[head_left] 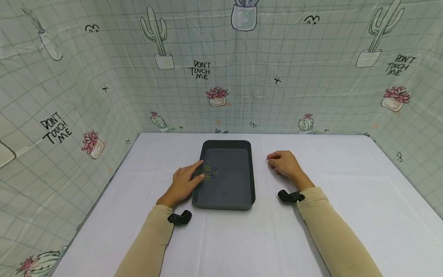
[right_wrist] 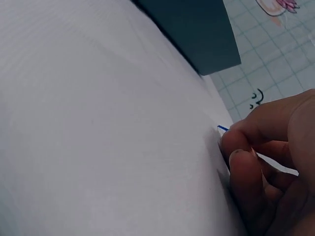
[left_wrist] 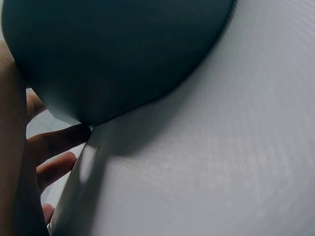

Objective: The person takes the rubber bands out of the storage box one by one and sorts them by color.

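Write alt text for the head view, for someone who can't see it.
A person's left hand touches the left edge of a dark gray tray holding several small yellow and blue rings, while the right hand, to the tray's right, pinches a tiny item. The tray sits on a white table, with a cactus-print cloth behind.

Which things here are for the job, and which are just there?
Seem part of the job:
dark tray, touched by the left grip
yellow and blue rings inside it
tiny blue item in the right grip

Seem just there:
cactus-print cloth behind
white table covering
black wrist gadgets
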The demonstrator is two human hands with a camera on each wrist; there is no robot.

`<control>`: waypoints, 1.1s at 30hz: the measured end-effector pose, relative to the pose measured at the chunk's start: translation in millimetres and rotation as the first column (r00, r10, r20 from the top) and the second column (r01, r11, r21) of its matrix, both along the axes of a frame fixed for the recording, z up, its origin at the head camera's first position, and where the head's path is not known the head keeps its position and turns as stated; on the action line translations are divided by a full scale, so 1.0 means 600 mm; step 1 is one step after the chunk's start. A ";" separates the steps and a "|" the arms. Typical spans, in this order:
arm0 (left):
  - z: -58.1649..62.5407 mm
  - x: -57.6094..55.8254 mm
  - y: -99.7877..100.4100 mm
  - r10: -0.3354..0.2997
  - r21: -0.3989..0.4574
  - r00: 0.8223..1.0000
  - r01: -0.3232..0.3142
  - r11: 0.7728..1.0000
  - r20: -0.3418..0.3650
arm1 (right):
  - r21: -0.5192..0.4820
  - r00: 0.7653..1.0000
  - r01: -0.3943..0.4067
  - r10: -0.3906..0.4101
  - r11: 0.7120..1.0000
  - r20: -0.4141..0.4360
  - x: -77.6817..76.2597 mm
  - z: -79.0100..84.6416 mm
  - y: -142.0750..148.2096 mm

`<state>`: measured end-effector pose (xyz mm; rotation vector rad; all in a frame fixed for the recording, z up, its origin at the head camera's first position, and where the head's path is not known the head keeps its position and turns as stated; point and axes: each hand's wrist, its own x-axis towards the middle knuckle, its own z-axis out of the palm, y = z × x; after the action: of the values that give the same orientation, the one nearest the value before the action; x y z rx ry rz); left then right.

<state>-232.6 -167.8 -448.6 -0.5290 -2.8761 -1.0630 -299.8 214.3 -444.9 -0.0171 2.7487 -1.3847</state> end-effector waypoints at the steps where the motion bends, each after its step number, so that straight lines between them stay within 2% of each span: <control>1: 0.000 0.000 0.000 0.001 -0.001 1.000 -0.001 1.000 -0.002 | 0.000 1.000 -0.001 0.001 1.000 0.000 0.001 0.000 0.000; 8: -0.001 0.002 0.001 0.004 0.001 1.000 -0.004 1.000 0.004 | -0.032 1.000 -0.010 0.011 0.999 0.020 0.003 -0.005 0.009; 16: 0.003 0.001 0.001 0.001 0.014 1.000 -0.001 1.000 0.006 | -0.231 0.999 0.020 -0.009 0.973 0.049 0.005 -0.003 0.026; 21: 0.002 0.002 0.000 0.001 0.005 1.000 -0.001 1.000 0.004 | -0.301 0.997 0.032 -0.008 0.953 0.083 0.009 0.000 0.030; 33: 0.002 0.000 0.001 0.005 0.008 1.000 -0.005 1.000 0.001 | -0.326 0.998 0.010 0.013 0.945 0.068 0.017 0.015 0.018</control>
<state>-232.6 -167.4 -447.2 -0.5202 -2.8710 -1.0736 -289.6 225.3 -436.2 0.0123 2.4319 -1.7876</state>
